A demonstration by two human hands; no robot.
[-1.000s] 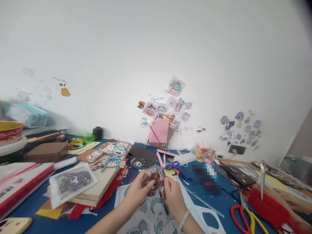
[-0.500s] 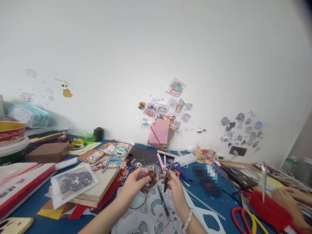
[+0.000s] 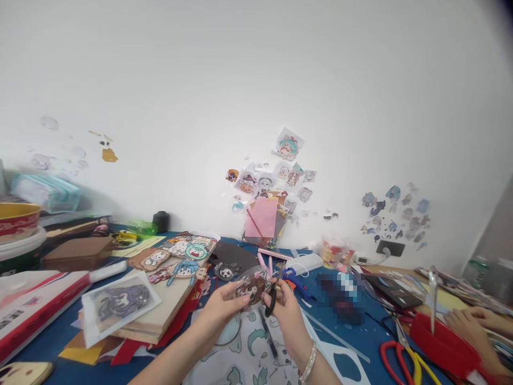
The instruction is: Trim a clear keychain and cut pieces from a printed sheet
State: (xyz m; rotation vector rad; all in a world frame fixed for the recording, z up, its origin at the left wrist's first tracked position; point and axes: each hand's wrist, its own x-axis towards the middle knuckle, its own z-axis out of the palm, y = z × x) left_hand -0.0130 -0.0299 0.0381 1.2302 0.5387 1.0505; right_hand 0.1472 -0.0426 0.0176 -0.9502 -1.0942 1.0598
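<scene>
Brown cutout (image 3: 251, 289), seemingly plastic-wrapped, between left fingers (image 3: 236, 305).

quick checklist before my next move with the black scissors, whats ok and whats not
1. Cutout in hand: ok, the left hand holds the film-covered cartoon cutout.
2. Scissors in hand: ok, the right hand holds the black-handled scissors.
3. Fingers clear of the blades: cannot tell, the hands are close together and the blades are blurred.
4. Area beneath the hands clear: not ok, a dark pen-like tool lies on the patterned white sheet.
5. Red-handled scissors out of the way: ok, off to the right, apart from both hands.
</scene>
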